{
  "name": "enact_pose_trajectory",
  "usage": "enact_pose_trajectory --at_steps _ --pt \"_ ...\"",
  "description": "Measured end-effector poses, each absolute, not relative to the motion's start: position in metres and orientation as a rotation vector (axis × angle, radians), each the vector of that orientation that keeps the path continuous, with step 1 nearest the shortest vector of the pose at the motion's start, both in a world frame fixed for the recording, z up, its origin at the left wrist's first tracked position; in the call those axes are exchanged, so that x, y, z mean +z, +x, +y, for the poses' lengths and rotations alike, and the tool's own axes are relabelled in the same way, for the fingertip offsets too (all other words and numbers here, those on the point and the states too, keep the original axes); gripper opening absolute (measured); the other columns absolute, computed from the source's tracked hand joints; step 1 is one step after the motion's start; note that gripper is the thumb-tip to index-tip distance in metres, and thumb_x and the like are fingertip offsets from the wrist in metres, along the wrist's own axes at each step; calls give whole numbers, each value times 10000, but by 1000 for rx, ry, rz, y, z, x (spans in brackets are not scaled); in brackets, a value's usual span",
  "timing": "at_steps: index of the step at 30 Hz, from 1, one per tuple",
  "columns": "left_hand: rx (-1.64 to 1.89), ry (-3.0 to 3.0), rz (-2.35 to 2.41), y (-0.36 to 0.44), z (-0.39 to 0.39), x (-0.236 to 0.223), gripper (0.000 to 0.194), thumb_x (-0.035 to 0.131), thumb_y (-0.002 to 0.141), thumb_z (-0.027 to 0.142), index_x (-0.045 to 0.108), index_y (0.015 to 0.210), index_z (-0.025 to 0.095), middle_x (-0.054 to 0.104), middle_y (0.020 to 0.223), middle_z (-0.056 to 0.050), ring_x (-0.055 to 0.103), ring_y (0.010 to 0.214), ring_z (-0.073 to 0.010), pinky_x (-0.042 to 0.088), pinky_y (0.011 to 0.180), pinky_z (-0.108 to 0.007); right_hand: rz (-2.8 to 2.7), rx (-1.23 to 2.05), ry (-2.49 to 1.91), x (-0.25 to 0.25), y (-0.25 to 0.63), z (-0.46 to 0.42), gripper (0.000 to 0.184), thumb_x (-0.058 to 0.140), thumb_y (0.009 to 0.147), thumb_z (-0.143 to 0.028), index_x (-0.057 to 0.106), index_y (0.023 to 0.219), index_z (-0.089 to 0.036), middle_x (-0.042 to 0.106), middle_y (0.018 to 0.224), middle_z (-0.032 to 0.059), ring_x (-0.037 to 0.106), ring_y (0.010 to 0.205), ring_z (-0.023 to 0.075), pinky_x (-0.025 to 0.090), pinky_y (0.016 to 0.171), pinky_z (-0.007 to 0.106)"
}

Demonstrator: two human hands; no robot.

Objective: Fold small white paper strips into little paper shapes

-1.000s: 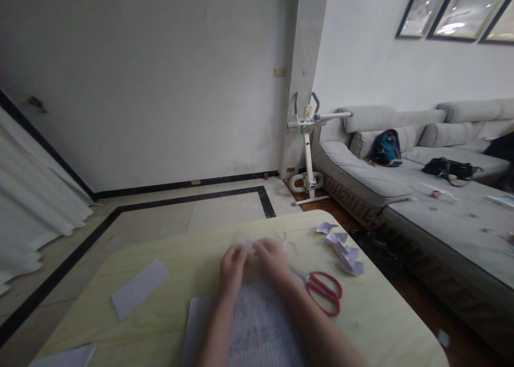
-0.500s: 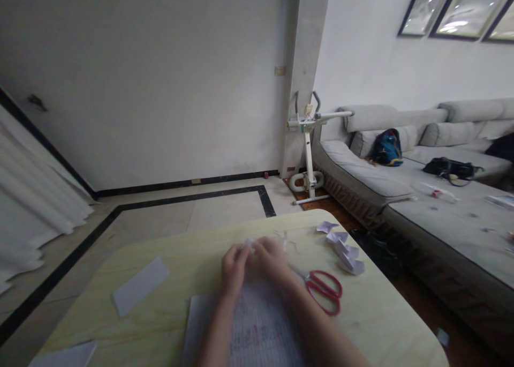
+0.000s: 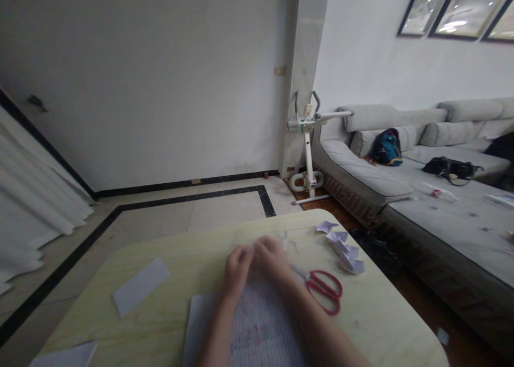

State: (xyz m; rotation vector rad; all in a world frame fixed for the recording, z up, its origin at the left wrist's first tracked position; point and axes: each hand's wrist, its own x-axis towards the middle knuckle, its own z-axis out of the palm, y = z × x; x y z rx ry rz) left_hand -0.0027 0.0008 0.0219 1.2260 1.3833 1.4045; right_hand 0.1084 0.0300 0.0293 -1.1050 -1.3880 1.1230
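Left hand (image 3: 238, 268) has edged toward the right hand (image 3: 272, 257), fingers of both pinched on a blurred paper scrap (image 3: 251, 247) beyond the lined notebook (image 3: 263, 329). Red-handled scissors (image 3: 317, 285) lie beside the right forearm (image 3: 311, 319), creased paper shapes (image 3: 341, 247) farther off, on a pale, wood-grained table (image 3: 385, 316) near a grey sofa (image 3: 365, 169).

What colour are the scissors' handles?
The handles are red, seen best in the head view.

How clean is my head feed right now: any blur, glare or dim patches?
Head view: right hand blurred, lined page too soft to read; head view, upper right: glare on a framed picture; head view, left: wall dim.
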Motion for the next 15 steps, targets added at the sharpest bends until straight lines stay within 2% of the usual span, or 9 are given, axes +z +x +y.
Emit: enact_pose_trajectory --at_steps 6,15 --pt "1409 1269 1400 -2 -1 26 263 547 749 389 639 696 148 652 683 -42 586 662 -187 445 605 -252 -1374 1088 -1119 27 109 31 166 505 744 -276 560 644 -155 528 598 -13 490 606 122 388 564 216" --pt "1391 1313 1387 1 -1 24 279 532 754 403 631 673 154 630 654 -29 562 646 -180 425 587 -236 -1333 1079 -1143 24 109 32 97 487 698 -215 533 630 -164 503 587 -23 460 594 116 375 545 207"
